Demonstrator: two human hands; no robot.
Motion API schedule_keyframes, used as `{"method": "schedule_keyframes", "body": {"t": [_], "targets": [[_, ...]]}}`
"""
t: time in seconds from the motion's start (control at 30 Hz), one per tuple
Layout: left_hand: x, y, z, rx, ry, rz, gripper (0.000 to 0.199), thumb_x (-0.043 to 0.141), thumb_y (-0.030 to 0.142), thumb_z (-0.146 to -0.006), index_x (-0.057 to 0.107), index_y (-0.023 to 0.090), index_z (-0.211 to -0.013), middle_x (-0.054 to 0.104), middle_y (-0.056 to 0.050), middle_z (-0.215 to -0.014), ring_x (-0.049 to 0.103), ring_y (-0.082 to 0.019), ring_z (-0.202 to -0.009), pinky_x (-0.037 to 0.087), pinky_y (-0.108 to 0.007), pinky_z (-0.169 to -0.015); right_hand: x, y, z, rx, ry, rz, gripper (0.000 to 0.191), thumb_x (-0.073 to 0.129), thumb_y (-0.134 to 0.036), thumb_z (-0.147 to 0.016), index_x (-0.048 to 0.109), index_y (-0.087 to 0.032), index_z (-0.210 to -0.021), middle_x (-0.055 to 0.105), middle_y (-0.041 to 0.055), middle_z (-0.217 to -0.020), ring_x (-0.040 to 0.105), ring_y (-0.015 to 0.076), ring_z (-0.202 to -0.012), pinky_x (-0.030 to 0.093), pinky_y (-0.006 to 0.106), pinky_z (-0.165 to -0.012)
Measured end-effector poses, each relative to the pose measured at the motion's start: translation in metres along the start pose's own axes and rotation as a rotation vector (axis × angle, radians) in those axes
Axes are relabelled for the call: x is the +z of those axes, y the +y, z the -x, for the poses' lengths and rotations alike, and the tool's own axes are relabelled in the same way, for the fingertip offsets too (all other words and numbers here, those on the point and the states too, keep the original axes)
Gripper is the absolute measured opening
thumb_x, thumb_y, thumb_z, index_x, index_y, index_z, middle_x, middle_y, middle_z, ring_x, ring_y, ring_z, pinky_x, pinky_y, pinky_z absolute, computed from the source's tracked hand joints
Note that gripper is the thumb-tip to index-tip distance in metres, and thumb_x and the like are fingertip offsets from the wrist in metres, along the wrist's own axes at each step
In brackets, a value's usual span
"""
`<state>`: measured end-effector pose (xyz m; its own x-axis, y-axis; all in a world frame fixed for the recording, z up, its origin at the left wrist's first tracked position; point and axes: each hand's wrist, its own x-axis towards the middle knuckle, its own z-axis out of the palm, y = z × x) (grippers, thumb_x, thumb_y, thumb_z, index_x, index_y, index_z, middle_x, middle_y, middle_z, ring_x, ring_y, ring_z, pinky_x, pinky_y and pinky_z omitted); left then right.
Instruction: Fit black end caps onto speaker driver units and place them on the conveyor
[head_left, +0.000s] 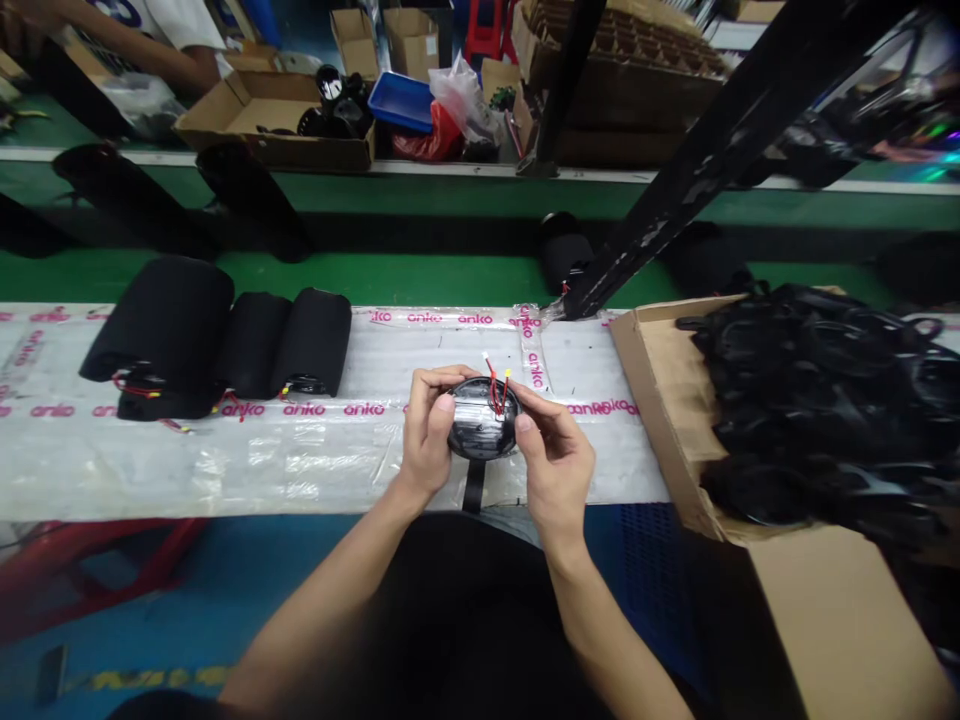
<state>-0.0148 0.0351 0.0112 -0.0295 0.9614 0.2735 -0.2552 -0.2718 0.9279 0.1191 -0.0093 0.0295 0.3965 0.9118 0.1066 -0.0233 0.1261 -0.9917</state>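
Grip of left hand [429, 432] and right hand [551, 465] around oval casing [484, 425]

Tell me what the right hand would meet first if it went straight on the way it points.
The glossy black oval part with red and yellow wires: the right hand seems already against its edge, though depth is hard to judge.

Loads of room on the desk [225, 465] left of the left hand [427, 435], in front of the black rolls [315, 340]. Right hand [551, 465] gets a short gap before the cardboard box [652, 400] of black parts [817, 400] blocks it.
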Motion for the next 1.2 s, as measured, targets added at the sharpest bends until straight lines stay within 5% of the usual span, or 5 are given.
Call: {"method": "schedule_keyframes", "body": {"t": [0.23, 0.43, 0.67, 0.93, 1.2], "targets": [[0.019, -0.006, 0.008, 0.071, 0.153, 0.047, 0.023, 0.050, 0.044, -0.109, 0.054, 0.023, -0.106, 0.076, -0.008, -0.115, 0.073, -0.023, -0.110, 0.057, -0.042, -0.099, 0.008, -0.006, 0.005, -0.035, 0.023, -0.024, 0.016, 0.074, -0.039, -0.100, 0.079, -0.025, -0.107, 0.083, 0.0090, -0.127, 0.076, 0.0287, -0.125, 0.056, 0.057, -0.116], [0.005, 0.002, -0.001, -0.056, -0.045, -0.031, 0.042, 0.047, 0.055, -0.109, 0.065, 0.020, -0.123, 0.075, -0.013, -0.133, 0.070, -0.028, -0.126, 0.054, -0.044, -0.110, 0.012, -0.006, 0.005, 0.027, 0.023, -0.133, 0.018, 0.075, -0.038, -0.101, 0.080, -0.025, -0.111, 0.081, 0.0095, -0.133, 0.074, 0.0295, -0.132, 0.051, 0.061, -0.122], [-0.002, -0.001, 0.000, -0.069, -0.086, -0.102, 0.055, 0.040, 0.058, -0.109, 0.073, 0.019, -0.129, 0.077, -0.012, -0.129, 0.072, -0.028, -0.118, 0.056, -0.041, -0.105, -0.028, 0.014, -0.001, -0.149, -0.366, -0.033, 0.065, 0.088, -0.026, -0.088, 0.067, -0.032, -0.148, 0.063, 0.0078, -0.161, 0.055, 0.0321, -0.154, 0.039, 0.063, -0.132], [-0.008, -0.002, -0.005, -0.068, -0.137, -0.194, 0.060, 0.038, 0.063, -0.109, 0.072, 0.018, -0.127, 0.077, -0.012, -0.124, 0.072, -0.028, -0.115, 0.055, -0.039, -0.102, -0.042, 0.021, -0.032, -0.276, -0.468, 0.196, 0.085, 0.100, -0.039, -0.073, 0.065, -0.038, -0.151, 0.065, 0.0048, -0.159, 0.058, 0.0339, -0.152, 0.039, 0.062, -0.132], [-0.011, 0.000, -0.005, -0.081, -0.197, -0.185, 0.058, 0.038, 0.061, -0.111, 0.072, 0.018, -0.132, 0.076, -0.013, -0.132, 0.071, -0.029, -0.121, 0.054, -0.041, -0.108, -0.045, 0.019, -0.029, -0.141, -0.594, 0.109, 0.094, 0.096, -0.033, -0.080, 0.051, -0.037, -0.163, 0.045, 0.0064, -0.174, 0.041, 0.0312, -0.164, 0.031, 0.058, -0.136]]}}
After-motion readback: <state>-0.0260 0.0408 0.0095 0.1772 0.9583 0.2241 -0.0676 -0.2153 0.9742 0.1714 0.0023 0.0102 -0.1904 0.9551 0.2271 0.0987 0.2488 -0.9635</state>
